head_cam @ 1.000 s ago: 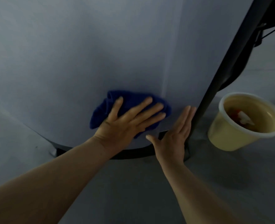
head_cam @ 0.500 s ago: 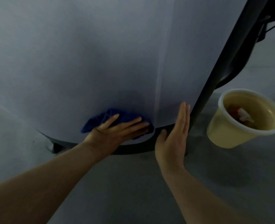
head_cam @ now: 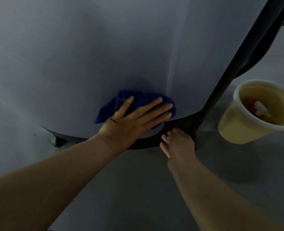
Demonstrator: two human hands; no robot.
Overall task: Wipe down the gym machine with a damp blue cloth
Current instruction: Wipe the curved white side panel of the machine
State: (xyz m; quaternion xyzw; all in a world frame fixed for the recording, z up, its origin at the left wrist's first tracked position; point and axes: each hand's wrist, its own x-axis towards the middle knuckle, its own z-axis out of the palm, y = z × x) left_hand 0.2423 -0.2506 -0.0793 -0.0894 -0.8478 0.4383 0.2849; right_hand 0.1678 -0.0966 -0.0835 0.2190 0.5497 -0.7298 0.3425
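The gym machine's pale grey side panel (head_cam: 104, 55) fills the upper view. My left hand (head_cam: 134, 119) lies flat with spread fingers on the dark blue cloth (head_cam: 138, 99), pressing it against the panel's lower edge. The bunched cloth sticks out above and left of my fingers. Below it curves the machine's black base frame (head_cam: 184, 120). My right hand (head_cam: 179, 144) rests against that base, right of my left wrist, and holds nothing. Its fingers are foreshortened and partly hidden.
A slanted black frame post (head_cam: 237, 55) rises along the panel's right edge. A cream bucket (head_cam: 234, 127) stands on the grey floor to the right, with a red and white item (head_cam: 258, 108) inside. A machine foot (head_cam: 54, 140) shows at lower left.
My left hand slid the cloth down to the panel's bottom edge, then back up and to the right. My right hand dropped from the panel's right edge onto the black base.
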